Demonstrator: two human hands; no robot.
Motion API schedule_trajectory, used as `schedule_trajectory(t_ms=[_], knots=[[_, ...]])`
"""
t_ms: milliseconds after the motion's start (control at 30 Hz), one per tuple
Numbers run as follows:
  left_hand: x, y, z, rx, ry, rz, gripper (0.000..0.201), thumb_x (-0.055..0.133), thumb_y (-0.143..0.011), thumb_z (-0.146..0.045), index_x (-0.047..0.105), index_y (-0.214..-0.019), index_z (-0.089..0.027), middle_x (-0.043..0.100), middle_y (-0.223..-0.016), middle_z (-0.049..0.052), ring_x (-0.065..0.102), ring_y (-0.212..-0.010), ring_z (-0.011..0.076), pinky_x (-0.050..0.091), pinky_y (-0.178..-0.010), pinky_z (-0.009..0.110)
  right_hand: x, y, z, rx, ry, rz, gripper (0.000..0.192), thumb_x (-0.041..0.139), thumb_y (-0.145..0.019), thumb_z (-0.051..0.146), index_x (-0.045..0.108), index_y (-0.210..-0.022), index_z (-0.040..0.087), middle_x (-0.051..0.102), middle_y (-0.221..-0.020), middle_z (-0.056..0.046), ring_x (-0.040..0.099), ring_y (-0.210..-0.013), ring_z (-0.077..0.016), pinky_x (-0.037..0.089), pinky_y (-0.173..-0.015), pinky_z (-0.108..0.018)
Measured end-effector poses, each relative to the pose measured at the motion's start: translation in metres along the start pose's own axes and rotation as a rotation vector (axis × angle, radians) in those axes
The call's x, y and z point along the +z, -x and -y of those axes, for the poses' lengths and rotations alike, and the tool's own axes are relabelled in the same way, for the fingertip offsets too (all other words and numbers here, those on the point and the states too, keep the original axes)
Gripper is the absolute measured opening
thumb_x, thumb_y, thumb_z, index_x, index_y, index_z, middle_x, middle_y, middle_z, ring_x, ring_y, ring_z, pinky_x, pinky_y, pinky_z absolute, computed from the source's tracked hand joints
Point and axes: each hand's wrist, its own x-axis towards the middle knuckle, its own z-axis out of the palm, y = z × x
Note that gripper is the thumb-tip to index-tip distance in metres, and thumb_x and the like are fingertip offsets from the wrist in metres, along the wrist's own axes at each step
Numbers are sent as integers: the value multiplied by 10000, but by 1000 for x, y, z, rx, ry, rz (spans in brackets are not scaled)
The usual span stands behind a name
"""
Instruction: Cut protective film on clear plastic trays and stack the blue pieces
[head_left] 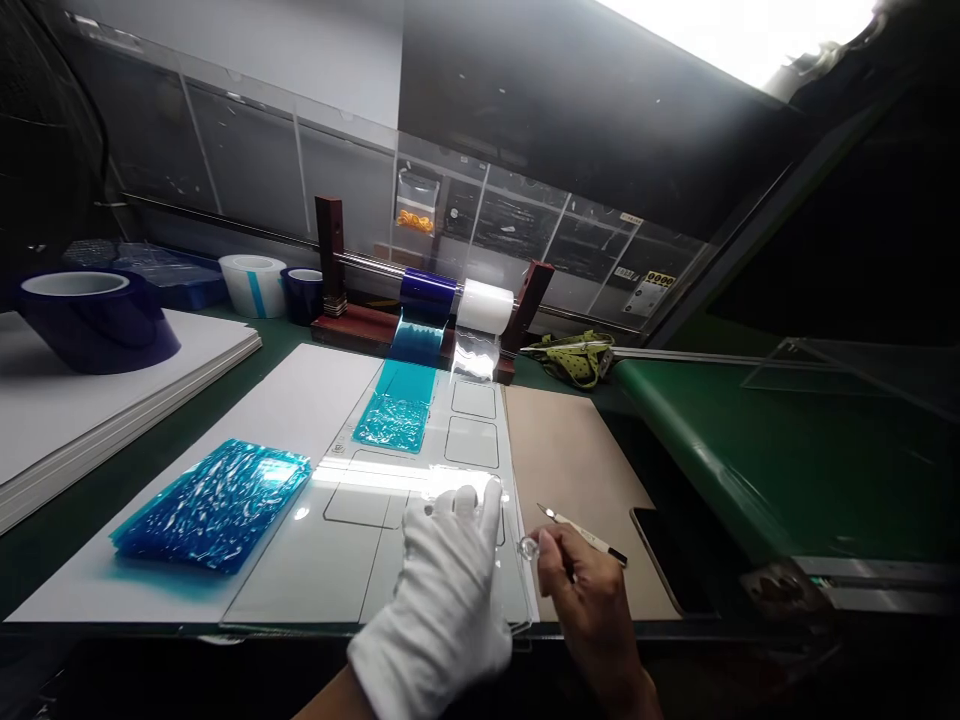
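My left hand (450, 560), in a white glove, lies over the near right part of a clear sheet (300, 560) marked with black outlined rectangles. Its fingers point forward and rest on the surface. Just past the sheet's right edge, my bare right hand (581, 585) is closed in a pinch on a small glossy clear piece of film (529, 547). Beyond my right fingers a craft knife (577, 530) rests on brown board. Farther up the sheet, a strip of blue film (397, 410) runs down from a blue roll (427, 290), beside a clear roll (487, 305).
A stack of blue film pieces (217, 505) lies at left on white paper. Large tape rolls (97, 325) stand farther left. The wooden roll stand (352, 328) crosses the back. At right are a dark phone (671, 560), a green pouch (574, 358) and a green conveyor belt (750, 450).
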Motion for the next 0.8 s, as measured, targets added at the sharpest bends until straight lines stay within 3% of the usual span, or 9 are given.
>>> schedule_trajectory(t_ms=[100, 167, 233, 300, 367, 500, 567, 667, 800], knots=[[30, 9, 8, 43, 409, -251, 1154, 623, -512, -326, 22, -1480, -139, 347, -1393, 234, 364, -1284, 441, 349, -1003, 634, 1, -2, -5, 307, -514, 141, 376, 462, -928, 465, 618, -763, 165, 412, -431, 70, 355, -376, -77, 274, -422, -212], [49, 10, 8, 126, 677, -340, 1195, 640, -509, -340, -46, -1463, -125, 302, -1406, 219, 343, -1326, 383, 362, -1057, 555, 3, -4, -8, 427, -757, 219, 405, 523, -875, 525, 606, -721, 159, 335, -405, 94, 257, -359, -55, 185, -395, -200], [58, 9, 3, 145, 828, -377, 1201, 657, -518, -353, -56, -1451, -103, 280, -1406, 218, 342, -1338, 342, 379, -1074, 483, 2, -6, -8, 469, -852, 243, 412, 557, -848, 539, 582, -684, 161, 299, -406, 105, 213, -358, -45, 145, -390, -198], [55, 6, -3, 96, 806, -376, 1188, 657, -523, -343, -43, -1456, -115, 281, -1417, 215, 338, -1343, 342, 368, -1082, 489, -4, -8, -7, 437, -778, 218, 407, 530, -871, 528, 580, -694, 166, 315, -413, 99, 234, -360, -51, 173, -390, -200], [40, 4, -7, 32, 637, -319, 1162, 647, -514, -327, 17, -1474, -144, 336, -1403, 207, 363, -1313, 377, 343, -1070, 556, -12, -7, -3, 335, -526, 160, 380, 489, -912, 480, 599, -724, 169, 393, -435, 70, 332, -375, -73, 246, -408, -209], [1, -1, -9, -53, 154, -62, 1019, 639, -516, -370, 308, -1420, -38, 465, -1265, 282, 484, -1101, 463, 377, -900, 640, -10, -1, 9, -48, 169, -38, 299, 467, -935, 299, 613, -705, 176, 540, -518, 3, 501, -442, -125, 307, -478, -252], [-11, -3, -8, -63, 19, 46, 933, 612, -548, -417, 409, -1345, 22, 508, -1166, 311, 524, -976, 451, 411, -783, 601, -2, 3, 13, -184, 332, -105, 290, 444, -940, 223, 606, -705, 173, 559, -532, -3, 516, -444, -127, 299, -494, -265], [-13, 0, 0, -41, 38, 88, 893, 578, -578, -438, 423, -1336, 9, 524, -1136, 284, 523, -984, 422, 407, -810, 577, 3, 6, 13, -145, 257, -46, 305, 410, -961, 221, 592, -721, 169, 535, -534, 15, 486, -441, -110, 302, -497, -255], [-7, 11, 20, 119, 199, 132, 1010, 623, -544, -441, 295, -1441, -112, 468, -1292, 222, 454, -1165, 417, 313, -1001, 593, -8, 4, 5, 149, -107, 285, 377, 412, -966, 361, 597, -693, 177, 423, -526, 45, 387, -469, -97, 291, -475, -230]])
